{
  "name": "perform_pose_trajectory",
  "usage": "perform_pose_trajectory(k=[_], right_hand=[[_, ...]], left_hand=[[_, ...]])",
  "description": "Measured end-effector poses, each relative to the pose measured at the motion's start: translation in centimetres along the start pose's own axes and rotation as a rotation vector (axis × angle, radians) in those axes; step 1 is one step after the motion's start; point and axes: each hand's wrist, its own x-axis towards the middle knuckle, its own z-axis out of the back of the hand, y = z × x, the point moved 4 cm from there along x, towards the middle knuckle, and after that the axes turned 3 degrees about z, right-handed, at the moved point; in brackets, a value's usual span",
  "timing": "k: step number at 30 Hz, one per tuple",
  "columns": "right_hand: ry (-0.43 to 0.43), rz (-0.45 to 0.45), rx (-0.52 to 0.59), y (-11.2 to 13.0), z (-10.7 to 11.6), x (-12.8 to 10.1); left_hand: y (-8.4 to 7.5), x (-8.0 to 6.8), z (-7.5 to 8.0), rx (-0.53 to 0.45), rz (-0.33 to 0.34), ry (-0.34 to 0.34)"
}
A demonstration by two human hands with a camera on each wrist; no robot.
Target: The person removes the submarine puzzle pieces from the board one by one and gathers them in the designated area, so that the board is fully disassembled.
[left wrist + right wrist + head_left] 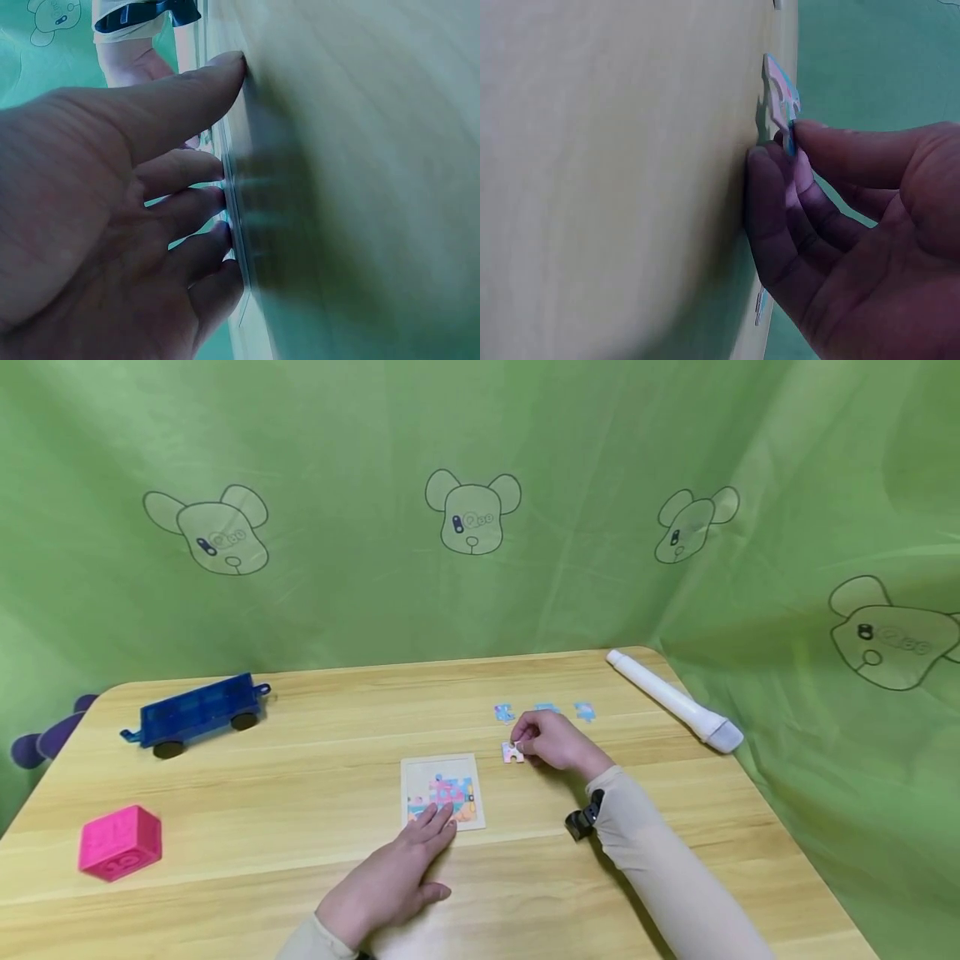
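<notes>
My right hand [553,742] pinches a small pink and blue puzzle piece [511,752] between thumb and fingers. In the right wrist view that puzzle piece [778,97] is tilted up off the table. My left hand [397,877] rests with extended fingers on the near edge of a square puzzle frame [406,777], where joined pink, blue and orange pieces [454,792] fill the lower part. The left wrist view shows the fingertips [214,195] touching the frame's edge, thumb apart from them. Beyond the right hand lie loose puzzle pieces [503,712], one partly hidden by it.
A blue toy wagon [197,714] stands at the back left, and a pink block [120,842] sits near the left edge. At the right lies a white microphone-shaped object [671,697]. Green curtains [337,593] hang behind the wooden table [247,827] and along its right side.
</notes>
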Motion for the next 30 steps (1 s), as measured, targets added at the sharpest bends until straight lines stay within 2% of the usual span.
perform_pose_trajectory(k=[14, 19, 24, 30], right_hand=[[-0.013, 0.013, -0.127, 0.1, 0.4, 0.0], [-0.045, 0.007, -0.125, 0.4, 0.3, -0.3], [-0.06, 0.11, -0.117, 1.8, -0.5, -0.7], [0.02, 0.247, -0.185, 4.5, -2.7, -1.1]], left_hand=[[-0.1, 0.0, 0.1, 0.004, 0.005, 0.007], [-0.1, 0.0, 0.1, 0.018, 0.003, 0.006], [0.0, -0.1, 0.0, 0.033, 0.001, 0.0], [0.1, -0.2, 0.1, 0.061, -0.011, -0.015]])
